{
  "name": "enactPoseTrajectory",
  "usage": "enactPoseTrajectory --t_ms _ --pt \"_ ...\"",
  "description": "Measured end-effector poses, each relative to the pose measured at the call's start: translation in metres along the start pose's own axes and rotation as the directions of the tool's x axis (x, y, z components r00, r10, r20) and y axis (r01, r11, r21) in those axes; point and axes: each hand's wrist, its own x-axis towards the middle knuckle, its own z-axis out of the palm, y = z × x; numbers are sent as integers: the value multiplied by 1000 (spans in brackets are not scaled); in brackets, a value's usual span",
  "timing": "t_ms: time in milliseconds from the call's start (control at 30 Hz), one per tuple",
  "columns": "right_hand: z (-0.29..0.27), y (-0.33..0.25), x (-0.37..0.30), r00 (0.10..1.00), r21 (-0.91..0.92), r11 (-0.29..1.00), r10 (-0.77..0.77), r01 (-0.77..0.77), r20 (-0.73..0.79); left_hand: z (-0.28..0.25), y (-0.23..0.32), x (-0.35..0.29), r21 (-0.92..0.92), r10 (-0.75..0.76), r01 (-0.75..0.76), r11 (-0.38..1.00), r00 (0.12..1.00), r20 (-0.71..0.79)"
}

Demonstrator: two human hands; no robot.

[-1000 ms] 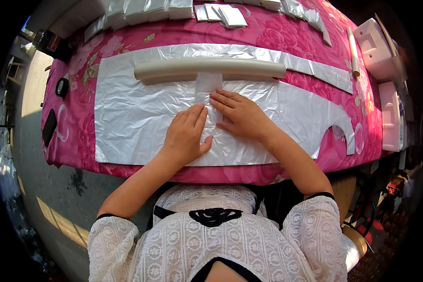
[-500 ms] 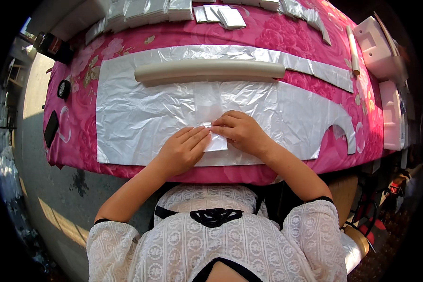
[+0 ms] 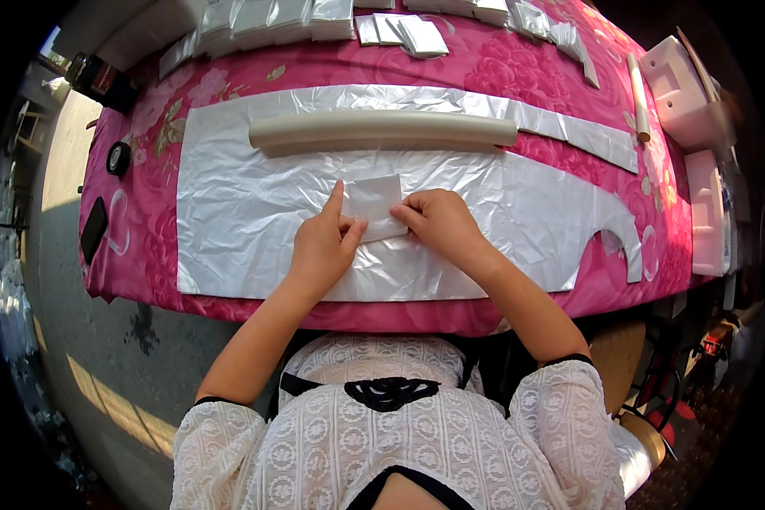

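Observation:
A small piece of thin, whitish plastic film (image 3: pixel 375 195), partly folded, stands between my hands on a large silvery-white plastic sheet (image 3: pixel 246 238). My left hand (image 3: pixel 320 246) has its index finger stretched along the film's left edge. Its thumb and curled fingers pinch the lower left corner. At the lower right edge, my right hand (image 3: pixel 446 225) grips the film between thumb and fingers. Beyond the film, a long pale beige rolling rod (image 3: pixel 382 131) lies crosswise on the sheet.
Stacks of folded film packets (image 3: pixel 272 21) line the far edge of the pink floral tablecloth (image 3: pixel 518 72). At left are a dark jar (image 3: pixel 100 83), a black tape roll (image 3: pixel 118 159) and a phone (image 3: pixel 93 229). A thin rod (image 3: pixel 638 98) and white foam boxes (image 3: pixel 676 89) stand at right.
The film piece has turned over away from me and sits farther up the sheet. My hands have moved apart to its two sides, the left index finger now stretched out.

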Motion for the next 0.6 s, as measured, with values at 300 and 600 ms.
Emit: enactPoseTrajectory --t_ms 300,600 --pt "-7 -9 16 996 -141 990 19 -6 90 -3 1 10 -33 -136 139 990 988 70" --pt "-11 -7 31 961 -54 985 174 -166 215 -10 6 4 285 292 -258 923 953 -85"
